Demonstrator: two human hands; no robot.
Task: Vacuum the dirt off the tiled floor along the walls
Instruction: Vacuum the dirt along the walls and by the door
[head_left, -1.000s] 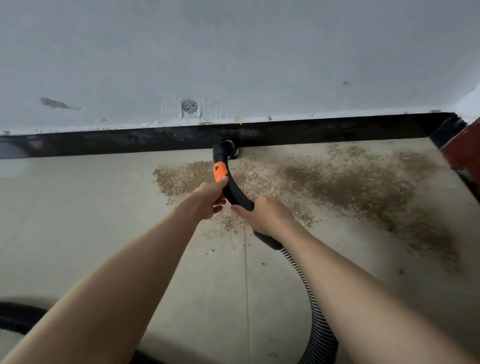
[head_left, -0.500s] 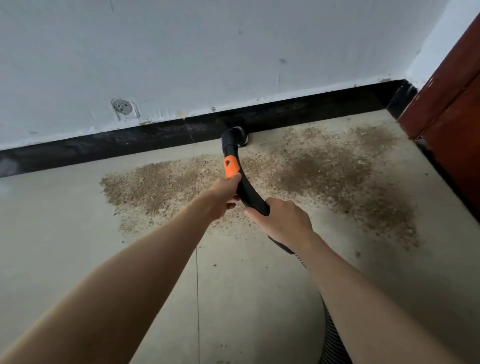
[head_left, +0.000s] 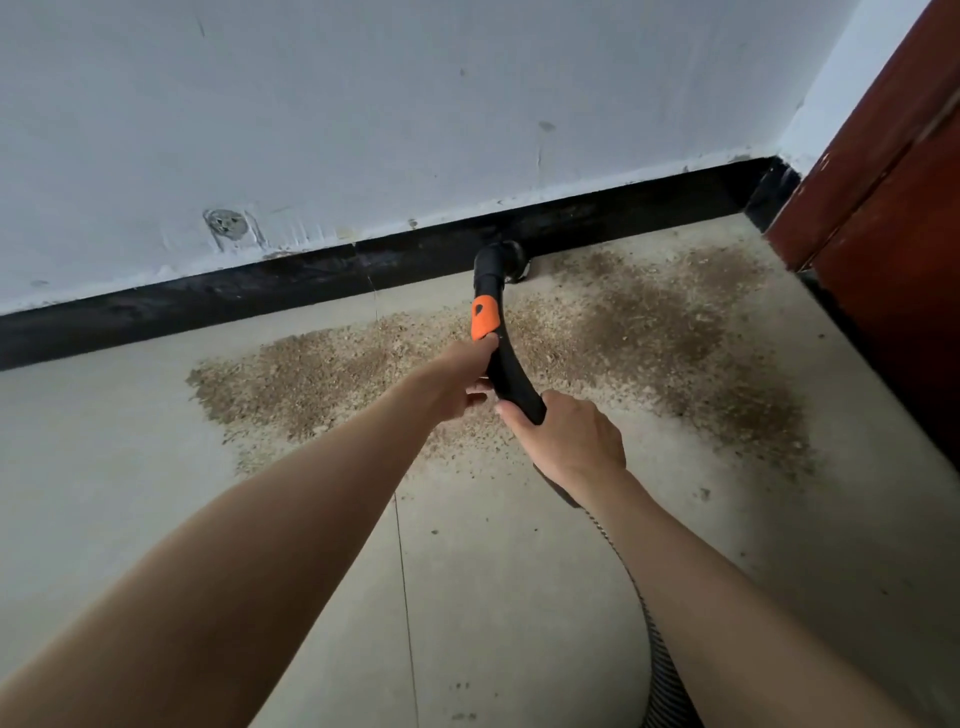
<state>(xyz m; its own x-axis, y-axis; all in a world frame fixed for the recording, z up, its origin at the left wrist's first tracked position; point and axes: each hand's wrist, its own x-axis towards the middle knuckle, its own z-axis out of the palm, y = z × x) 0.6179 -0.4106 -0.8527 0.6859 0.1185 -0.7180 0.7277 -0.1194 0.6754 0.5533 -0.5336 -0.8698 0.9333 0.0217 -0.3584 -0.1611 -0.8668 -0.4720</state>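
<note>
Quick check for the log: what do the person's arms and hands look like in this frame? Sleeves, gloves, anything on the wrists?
Both forearms are bare as far up as the frame shows; no sleeve edge is in view. The left hand and right hand wear no gloves. No watch, band or bracelet shows on either wrist, and no rings show on the visible fingers. No markings, tape or cables on either arm.

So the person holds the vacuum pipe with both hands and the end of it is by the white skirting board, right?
Nearly. The head view shows both hands, left hand and right hand, gripping the vacuum pipe, its end by the skirting board, but that board is black, not white.
</note>
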